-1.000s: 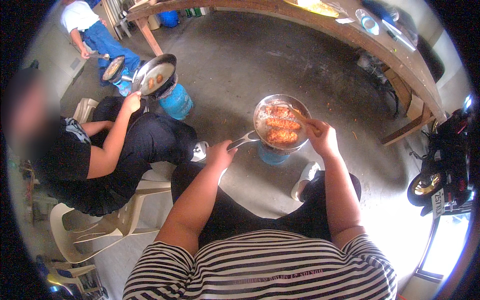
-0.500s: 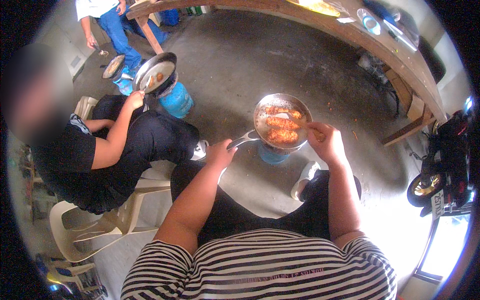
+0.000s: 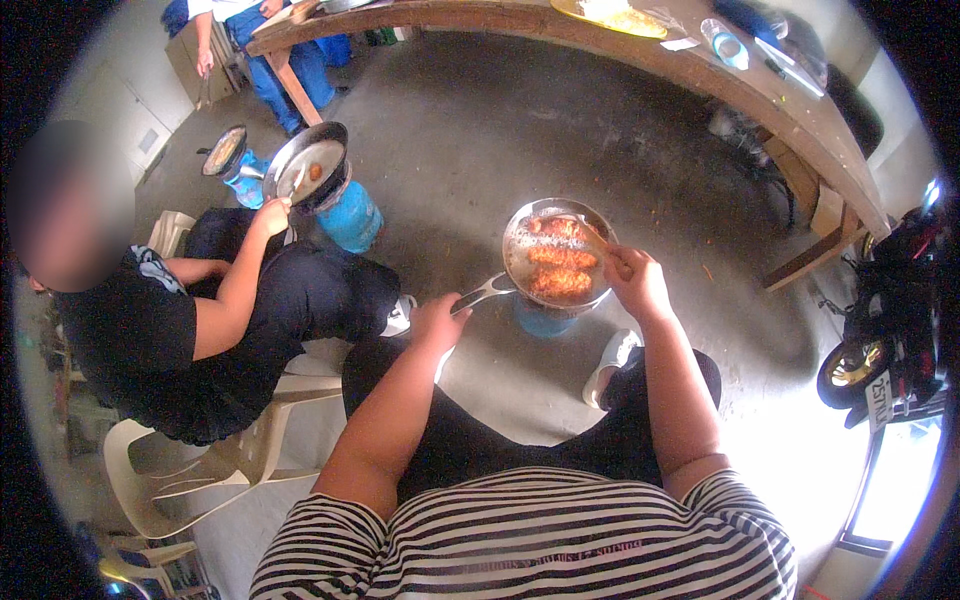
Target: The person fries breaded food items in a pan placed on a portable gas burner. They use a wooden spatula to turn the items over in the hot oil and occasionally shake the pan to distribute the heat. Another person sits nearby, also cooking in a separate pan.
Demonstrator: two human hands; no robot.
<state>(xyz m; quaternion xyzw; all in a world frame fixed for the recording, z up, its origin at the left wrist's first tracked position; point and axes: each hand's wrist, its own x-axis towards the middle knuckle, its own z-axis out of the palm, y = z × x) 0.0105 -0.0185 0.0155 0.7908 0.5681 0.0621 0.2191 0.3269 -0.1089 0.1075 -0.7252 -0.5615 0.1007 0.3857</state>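
Observation:
A frying pan (image 3: pixel 520 222) with bubbling oil sits on a blue gas burner (image 3: pixel 545 320) in front of me. Several orange-brown fried pieces (image 3: pixel 562 258) lie in it, side by side. My left hand (image 3: pixel 440 322) is closed round the pan's metal handle (image 3: pixel 484 291). My right hand (image 3: pixel 637 284), at the pan's right rim, grips a wooden spatula (image 3: pixel 592 238). The spatula slants into the pan, its tip by the farthest piece. That tip is partly hidden by the oil and food.
To my left a seated person (image 3: pixel 235 300) works at another pan (image 3: pixel 330 150) on a blue gas tank (image 3: pixel 352 218). Farther back are a third pan (image 3: pixel 226 150) and a standing person (image 3: pixel 245 30). A wooden table (image 3: pixel 690 62) curves across the far side. A motorcycle (image 3: pixel 885 330) stands right.
My right hand and the spatula have moved away from me, toward the pan's far side. The farthest piece has shifted. My left hand stays on the handle.

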